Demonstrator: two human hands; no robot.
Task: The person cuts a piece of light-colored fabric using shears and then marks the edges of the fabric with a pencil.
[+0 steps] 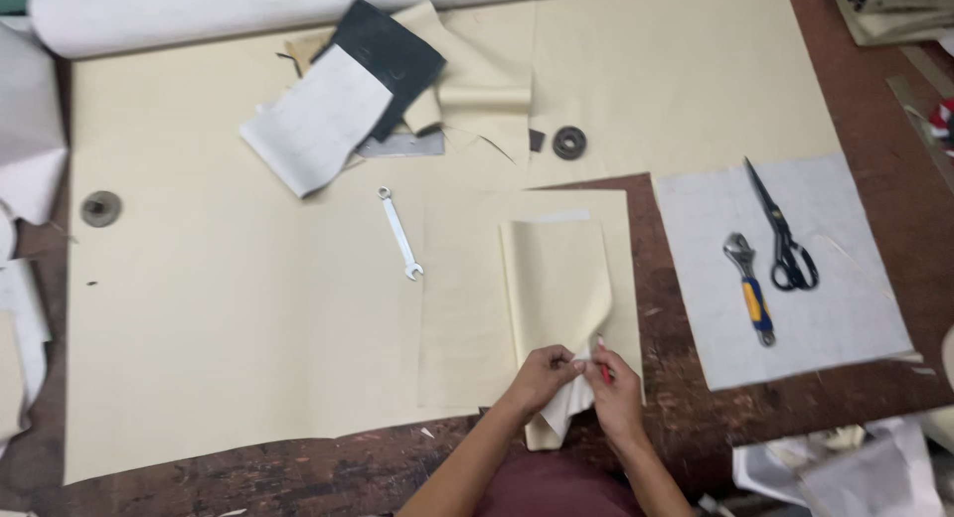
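Two hands, left hand (542, 373) and right hand (614, 393), pinched the folded cream cloth piece (558, 289) between pressed-together fingers; wrench (399, 233) lay at ten o'clock on the counter (686, 418).

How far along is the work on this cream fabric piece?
Looks done: a large cream sheet lies spread flat, scissors set aside. In hand: left hand and right hand pinch the folded cream piece at its lower edge. What is left cannot be told.
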